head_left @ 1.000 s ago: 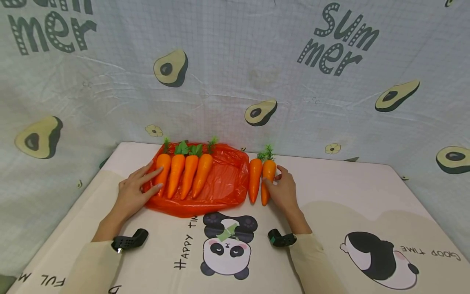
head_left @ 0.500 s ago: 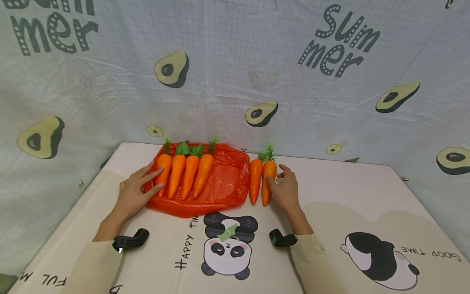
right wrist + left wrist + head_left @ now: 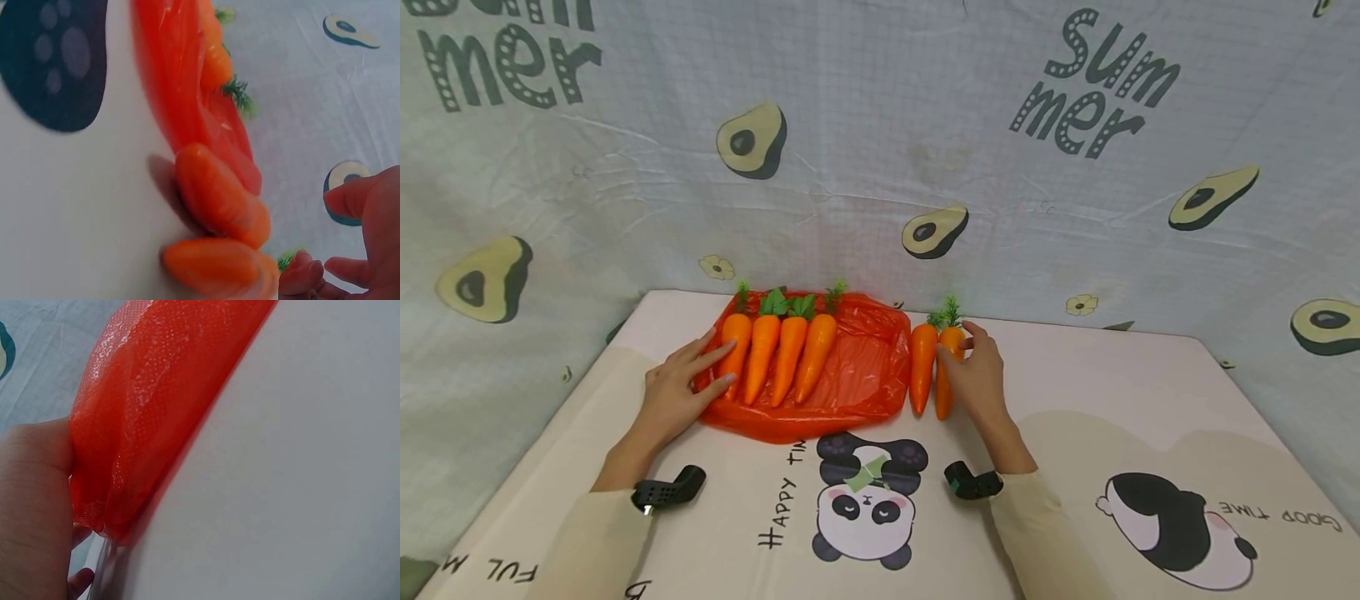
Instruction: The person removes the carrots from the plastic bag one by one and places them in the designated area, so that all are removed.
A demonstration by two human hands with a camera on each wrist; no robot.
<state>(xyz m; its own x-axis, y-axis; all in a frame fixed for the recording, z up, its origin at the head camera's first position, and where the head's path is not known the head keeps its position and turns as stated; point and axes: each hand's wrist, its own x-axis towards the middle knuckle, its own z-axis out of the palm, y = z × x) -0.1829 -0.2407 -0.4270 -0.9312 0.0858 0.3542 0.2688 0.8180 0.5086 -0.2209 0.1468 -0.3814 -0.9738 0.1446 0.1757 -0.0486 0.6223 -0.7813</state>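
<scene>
Several glossy orange carrots point(image 3: 763, 358) with green leafy tops lie side by side in a shallow red plastic bag point(image 3: 868, 362) with a raised rim. My left hand point(image 3: 673, 387) grips the bag's left rim, its fingers reaching over beside the leftmost carrot point(image 3: 733, 350). Two more carrots lie just right of the bag, an inner one point(image 3: 922, 367) and an outer one point(image 3: 945, 396). Over the top of the outer one is my right hand point(image 3: 979, 375), thumb and fingers spread apart. In the right wrist view its fingertips point(image 3: 303, 272) are near the leafy end, gripping nothing.
The bag and carrots lie on a pale table cover point(image 3: 1075, 400) printed with a panda point(image 3: 863, 517) and lettering. Behind the table hangs a white curtain point(image 3: 850, 125) with avocado prints. Each wrist wears a black camera point(image 3: 670, 489).
My right hand has shifted slightly up and left, toward the leafy end of the outer carrot. The left hand and the carrots keep their places.
</scene>
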